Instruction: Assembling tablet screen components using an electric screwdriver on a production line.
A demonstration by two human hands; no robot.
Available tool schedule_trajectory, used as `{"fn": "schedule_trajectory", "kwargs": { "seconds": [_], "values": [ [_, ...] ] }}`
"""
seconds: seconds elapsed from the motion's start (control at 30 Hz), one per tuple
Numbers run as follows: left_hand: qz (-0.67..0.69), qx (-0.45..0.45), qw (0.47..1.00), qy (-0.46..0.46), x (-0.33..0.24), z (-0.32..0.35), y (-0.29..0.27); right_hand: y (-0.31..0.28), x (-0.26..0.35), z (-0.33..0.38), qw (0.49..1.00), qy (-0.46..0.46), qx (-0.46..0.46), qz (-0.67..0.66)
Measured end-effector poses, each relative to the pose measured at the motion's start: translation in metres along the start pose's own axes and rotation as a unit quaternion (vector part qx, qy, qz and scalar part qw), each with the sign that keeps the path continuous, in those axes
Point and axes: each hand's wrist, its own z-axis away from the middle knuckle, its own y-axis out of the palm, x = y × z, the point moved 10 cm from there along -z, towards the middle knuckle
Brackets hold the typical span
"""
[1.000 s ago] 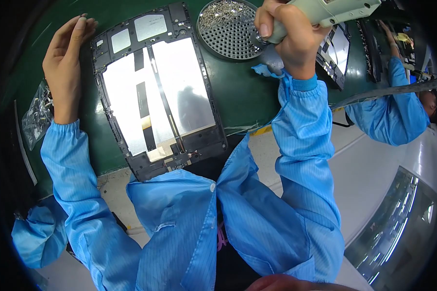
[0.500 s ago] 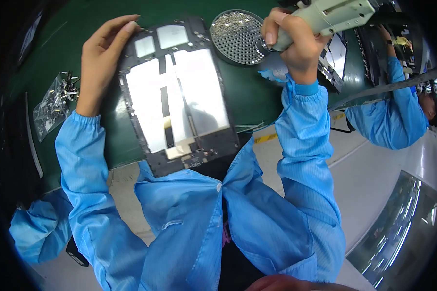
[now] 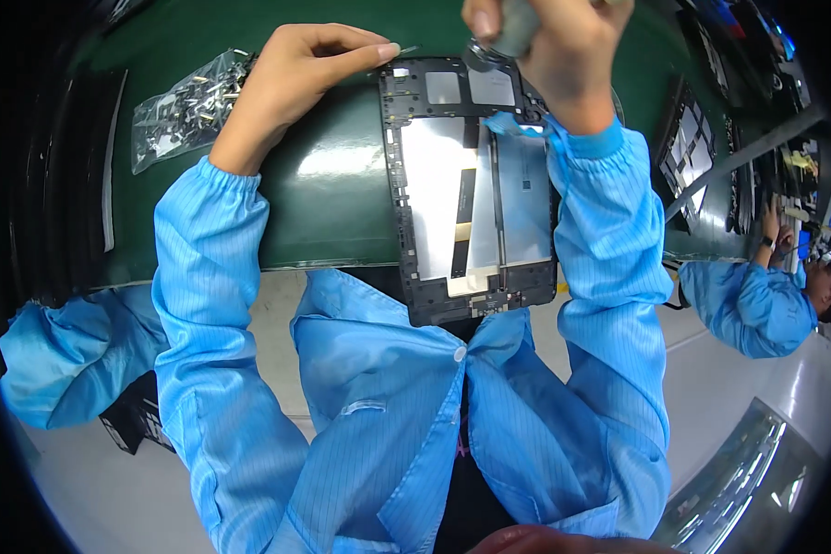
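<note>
In front of me lies an opened tablet [image 3: 478,198], a black frame with silvery panels and a dark strip down its middle. Its lower end reaches over the bench edge, close to my blue coat. My left hand [image 3: 314,69] is beyond its upper left corner, thumb and fingers pinched together; a small thin piece shows at their tips, too small to name. My right hand [image 3: 572,65] is closed round a pale green power screwdriver [image 3: 517,32], its tip end over the tablet's top edge. Most of that tool's body is out of view.
A clear plastic bag [image 3: 189,106] of small metal parts lies left of my left hand. Dark panels [image 3: 74,175] stand at the far left. Another opened tablet [image 3: 688,148] lies to the right, before a grey bar [image 3: 748,162]. A co-worker in blue [image 3: 748,305] sits at the right.
The power screwdriver has moved from the round tray of screws to the tablet's top edge. My left hand has come off the tablet's corner. The whole view has shifted; my right hand now hides most of the tray.
</note>
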Motion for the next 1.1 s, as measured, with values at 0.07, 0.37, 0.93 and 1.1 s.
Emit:
{"fn": "schedule_trajectory", "kwargs": {
  "seconds": [0.07, 0.37, 0.93, 1.1],
  "values": [
    [-0.011, 0.002, 1.000, 0.006, -0.001, -0.001, -0.001, 0.017, -0.007, -0.009, 0.999, -0.027, 0.025, -0.040],
    [-0.028, 0.021, 0.999, 0.039, 0.004, -0.006, -0.002, 0.040, -0.026, -0.017, 0.998, -0.022, 0.042, -0.045],
    [0.055, 0.046, 0.997, 0.025, -0.004, -0.001, 0.001, 0.046, -0.052, -0.013, 0.997, -0.007, 0.048, -0.055],
    [0.054, 0.036, 0.997, 0.029, -0.010, -0.002, -0.004, 0.049, -0.048, -0.016, 0.997, -0.010, 0.051, -0.049]
  ]
}}
